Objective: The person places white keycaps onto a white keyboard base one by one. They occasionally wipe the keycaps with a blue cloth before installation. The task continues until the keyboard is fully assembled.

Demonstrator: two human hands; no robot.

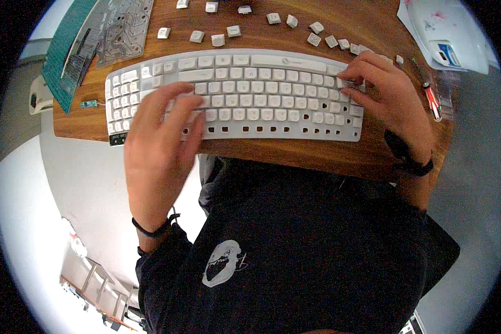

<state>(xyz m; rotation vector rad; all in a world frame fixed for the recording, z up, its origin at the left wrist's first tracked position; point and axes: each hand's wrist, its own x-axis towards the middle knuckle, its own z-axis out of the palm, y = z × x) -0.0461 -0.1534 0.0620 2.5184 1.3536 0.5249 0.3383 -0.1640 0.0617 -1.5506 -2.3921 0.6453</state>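
A white keyboard (250, 101) lies across the wooden table with its long space bar (288, 62) on the far side. Several bare sockets show along its near edge and at the right end. Over its left part is my left hand (164, 131), slightly blurred, fingers bent and apart, hiding the keys below. My right hand (392, 92) reaches over the right end; thumb and index fingertip are apart at the outer keys, and I see nothing held between them. Loose white keycaps (218, 40) are scattered beyond the keyboard, and more keycaps (332, 41) lie to the far right.
At the far left are a green cutting mat (61, 69) and a clear sheet with printed traces (125, 33). A small green circuit board (88, 104) sits beside the keyboard. On the right lie a red-handled tool (432, 101) and a clear plastic bag (467, 47).
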